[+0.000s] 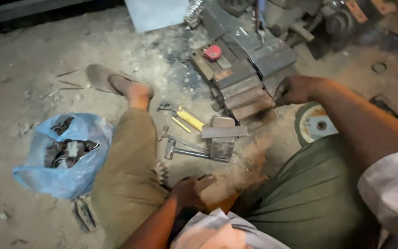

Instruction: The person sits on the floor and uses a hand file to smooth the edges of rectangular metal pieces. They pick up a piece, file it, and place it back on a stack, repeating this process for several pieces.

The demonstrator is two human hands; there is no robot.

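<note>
I sit on a dusty workshop floor with one leg stretched out. My right hand (293, 90) reaches forward and its fingers close on the edge of a rusty flat steel bar (253, 108), the nearest of a row of such bars (240, 85). My left hand (187, 191) rests low between my knees, closed around a small dark metal piece (205, 182). A small steel block with a flat plate on top (223, 136) stands in front of me, with a hammer (180, 151) lying beside it.
A blue plastic bag (65, 154) of dark metal parts lies at the left, pliers (84, 214) below it. A yellow-handled tool (190, 120), a red round cap (213, 52), a grinding disc (316, 124) and dark machinery (328, 20) surround the bars.
</note>
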